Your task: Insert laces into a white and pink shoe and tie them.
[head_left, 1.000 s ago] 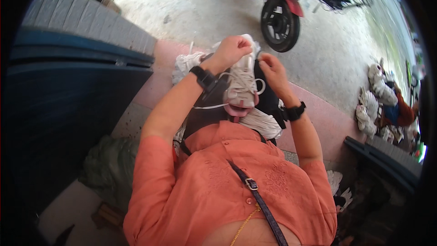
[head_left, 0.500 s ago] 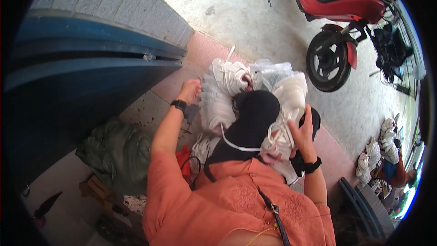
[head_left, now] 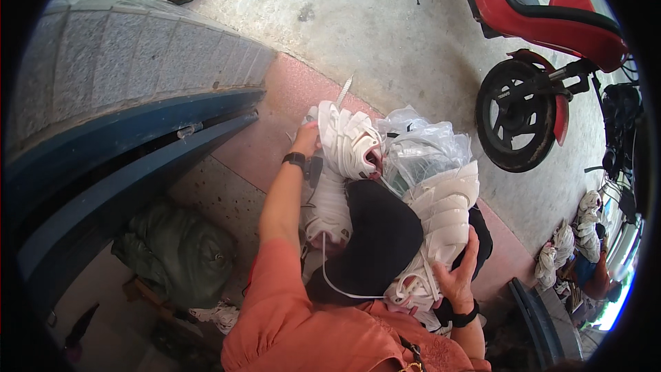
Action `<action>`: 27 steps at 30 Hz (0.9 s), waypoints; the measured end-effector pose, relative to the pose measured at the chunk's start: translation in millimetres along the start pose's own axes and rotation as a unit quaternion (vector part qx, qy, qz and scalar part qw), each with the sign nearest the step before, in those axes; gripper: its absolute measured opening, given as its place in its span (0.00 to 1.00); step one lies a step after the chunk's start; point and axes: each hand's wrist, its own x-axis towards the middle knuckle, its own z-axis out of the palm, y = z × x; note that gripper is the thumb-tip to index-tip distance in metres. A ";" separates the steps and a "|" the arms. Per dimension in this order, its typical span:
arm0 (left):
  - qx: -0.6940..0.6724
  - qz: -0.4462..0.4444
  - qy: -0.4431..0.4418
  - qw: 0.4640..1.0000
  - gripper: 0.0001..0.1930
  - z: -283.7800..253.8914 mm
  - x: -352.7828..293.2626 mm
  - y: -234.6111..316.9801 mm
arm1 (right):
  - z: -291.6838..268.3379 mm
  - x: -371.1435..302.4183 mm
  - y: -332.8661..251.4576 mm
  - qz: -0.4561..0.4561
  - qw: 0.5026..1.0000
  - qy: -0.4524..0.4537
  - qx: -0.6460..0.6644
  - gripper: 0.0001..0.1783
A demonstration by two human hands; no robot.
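Observation:
My right hand (head_left: 458, 279) is wrapped around a stack of nested white shoe uppers (head_left: 444, 210) on my right thigh, thumb on top and fingers along the outer side. My left hand (head_left: 308, 139) is closed at the left edge of another bundle of white shoe uppers (head_left: 348, 141), beyond my black-clad knee. Its fingertips are partly hidden, and what they pinch is too small to tell. Below that bundle stands a further white stack (head_left: 327, 210). A thin white cord (head_left: 330, 282) curves from this stack across my lap to the right one.
Clear plastic bags (head_left: 423, 148) lie between the stacks. A blue metal door (head_left: 138, 165) and a tiled wall (head_left: 158, 52) border the left. A dark green sack (head_left: 179, 251) sits lower left. A red scooter (head_left: 523, 76) stands far right; another person (head_left: 600, 275) sits among white bundles.
My left hand has moved from beside the stacks in to the far bundle's left edge. The right hand stays on its stack. The view has shifted.

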 end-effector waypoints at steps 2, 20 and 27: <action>0.034 0.010 -0.017 0.999 0.13 18.9 1.6 15.7 | 4.5 -0.3 6.7 0.005 1.000 0.003 0.005 0.57; 0.215 -0.061 0.330 0.917 0.16 -37.3 -16.1 55.4 | -3.6 11.9 -18.7 -0.005 1.000 0.011 0.011 0.56; 0.172 0.109 0.231 0.951 0.09 20.9 -157.4 37.8 | -17.0 -17.9 -8.3 0.025 1.000 0.009 -0.009 0.53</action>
